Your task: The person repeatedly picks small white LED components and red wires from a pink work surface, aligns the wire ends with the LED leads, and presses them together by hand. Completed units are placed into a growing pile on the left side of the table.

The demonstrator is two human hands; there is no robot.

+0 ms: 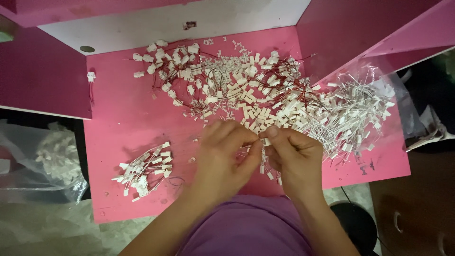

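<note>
The left hand (226, 154) and right hand (290, 154) meet over the pink table (123, 123), fingertips pressed together, pinching a small white connector (267, 141) between them; more white connectors on thin wires dangle below the right hand's curled fingers (how many, I cannot tell); the big connector pile (246, 90) lies just beyond, a smaller bundle (144, 171) to the left.
</note>
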